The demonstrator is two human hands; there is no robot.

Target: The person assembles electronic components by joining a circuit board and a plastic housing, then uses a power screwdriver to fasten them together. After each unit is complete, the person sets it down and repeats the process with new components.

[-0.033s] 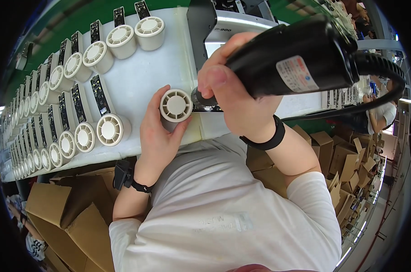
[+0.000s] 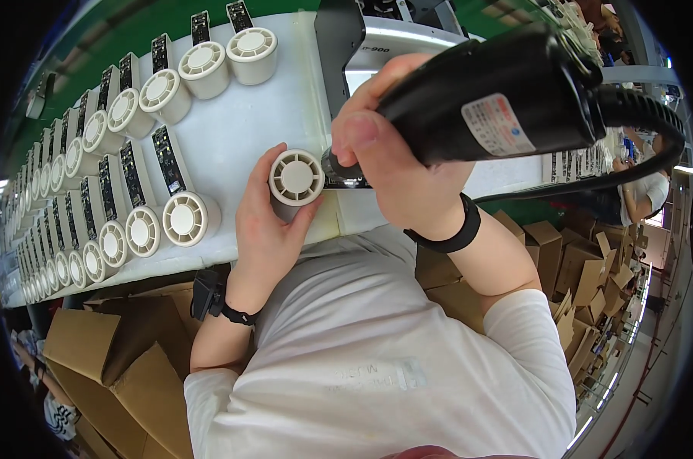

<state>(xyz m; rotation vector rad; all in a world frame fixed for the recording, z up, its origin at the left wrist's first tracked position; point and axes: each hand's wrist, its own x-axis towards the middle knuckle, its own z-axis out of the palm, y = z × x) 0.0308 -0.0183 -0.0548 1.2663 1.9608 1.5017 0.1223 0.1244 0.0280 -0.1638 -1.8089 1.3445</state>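
Note:
My left hand (image 2: pixel 266 229) is wrapped round a white cylindrical housing (image 2: pixel 297 177) with a slotted round cap, at the front edge of the table. From its right side a dark circuit board (image 2: pixel 337 185) runs out, largely covered by my right hand (image 2: pixel 400 172). That hand grips a black corded electric screwdriver (image 2: pixel 488 103), held slanting with its tip end down over the board beside the housing. The exact contact of the tip is hidden by the nose and my fingers.
Two rows of similar white housings (image 2: pixel 186 218) with circuit boards line the white table (image 2: pixel 232 115) on the left. A metal machine (image 2: pixel 408 42) stands beyond my right hand. The thick cable (image 2: pixel 652 164) loops at right. Cardboard boxes (image 2: pixel 148 390) sit below; a person (image 2: pixel 645 187) is far right.

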